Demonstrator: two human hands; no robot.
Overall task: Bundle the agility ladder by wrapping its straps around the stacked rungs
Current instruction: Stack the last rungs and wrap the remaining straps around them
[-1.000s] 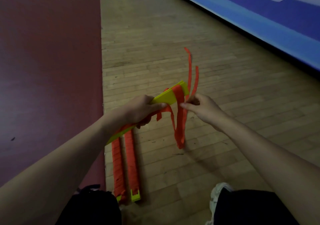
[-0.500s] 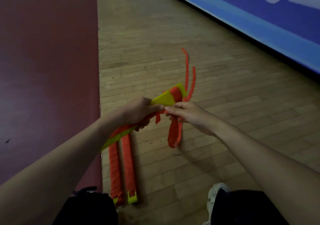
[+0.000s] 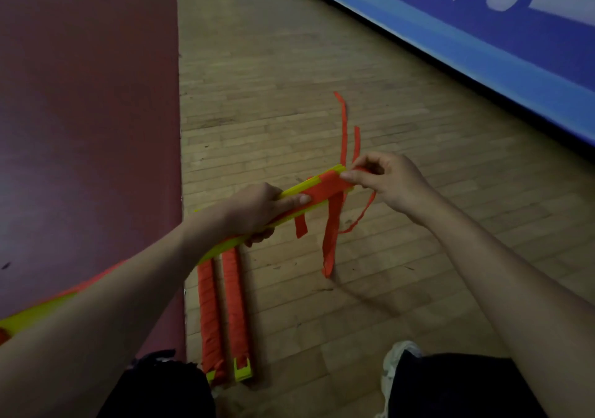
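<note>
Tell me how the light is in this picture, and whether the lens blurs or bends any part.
Head view: the light is dim and even, without glare; the hanging strap throws a soft shadow on the wooden floor. Head view again: the wide lens curves the edge of the blue banner; the right hand and stacked rungs look fairly sharp.
</note>
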